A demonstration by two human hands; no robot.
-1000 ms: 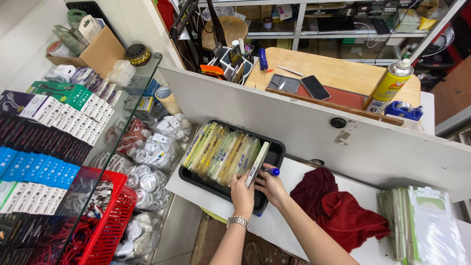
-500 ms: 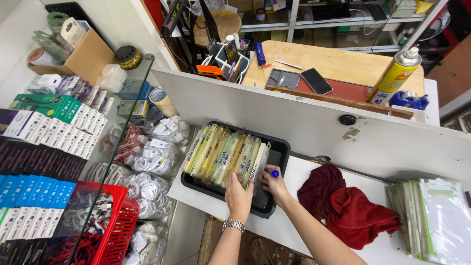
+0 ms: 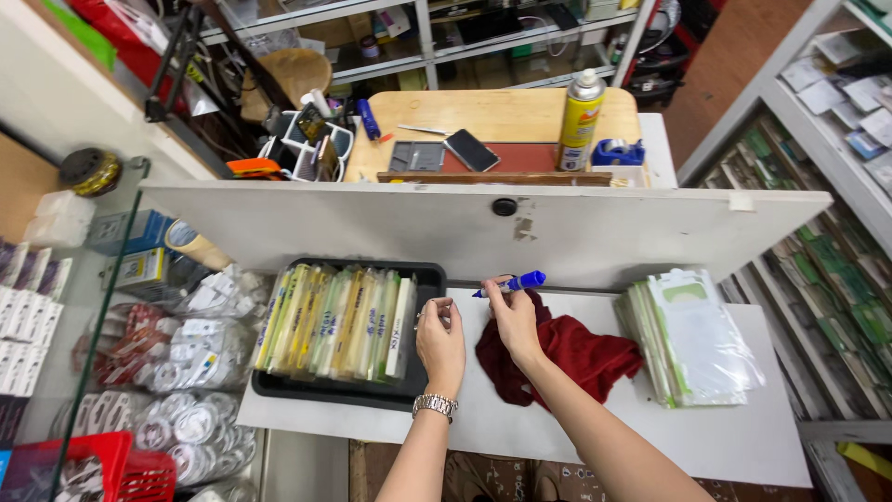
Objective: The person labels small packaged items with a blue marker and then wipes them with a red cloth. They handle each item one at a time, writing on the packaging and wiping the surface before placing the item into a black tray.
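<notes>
Right hand (image 3: 513, 314) grips a blue marker (image 3: 510, 283) over the red cloth (image 3: 567, 353); left hand (image 3: 440, 336) hovers loosely curled, empty, beside the black tray (image 3: 426, 275) of packets (image 3: 336, 323). Marker could stain the cloth.

The right hand (image 3: 514, 319) hid part of the red cloth (image 3: 567, 358) beneath it. The left hand (image 3: 440, 342) covered the black tray's (image 3: 348, 391) right edge. The red basket (image 3: 111, 465) was cut off at the bottom-left corner.

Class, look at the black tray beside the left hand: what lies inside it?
The black tray holds a row of clear flat packets standing on edge, with green and yellow inserts. The tray floor beneath them is covered, so it cannot be seen.
</notes>
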